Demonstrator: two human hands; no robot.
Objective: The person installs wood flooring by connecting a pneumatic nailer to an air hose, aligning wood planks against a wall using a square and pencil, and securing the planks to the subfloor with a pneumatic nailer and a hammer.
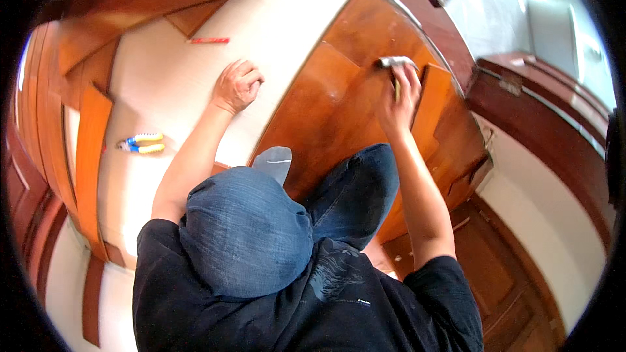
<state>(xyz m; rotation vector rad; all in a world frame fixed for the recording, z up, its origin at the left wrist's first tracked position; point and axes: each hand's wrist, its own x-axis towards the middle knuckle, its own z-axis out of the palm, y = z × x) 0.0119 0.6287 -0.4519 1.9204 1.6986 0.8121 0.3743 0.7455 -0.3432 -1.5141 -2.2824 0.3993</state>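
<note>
My right hand point(399, 101) grips a hammer point(394, 62) over the laid reddish-brown floorboards point(345, 85). Its metal head shows beyond my fingers, and a bit of yellowish handle shows between them. My left hand point(237, 86) is curled closed above the pale floor point(287, 45), left of the boards' edge. Whatever it may hold is hidden inside the fingers. Just beyond that hand lies a thin red stick-like thing point(210, 40), perhaps a pencil. Pliers with yellow-and-blue handles point(141, 143) rest on the pale floor beside my left forearm.
Loose wooden planks point(156, 0) lie piled at the far left, with another long plank point(92, 150) nearer. A single narrow board point(432, 99) lies right of my right hand. A dark wooden frame point(535, 104) runs along the right, and a panelled wooden door point(482, 254) stands lower right.
</note>
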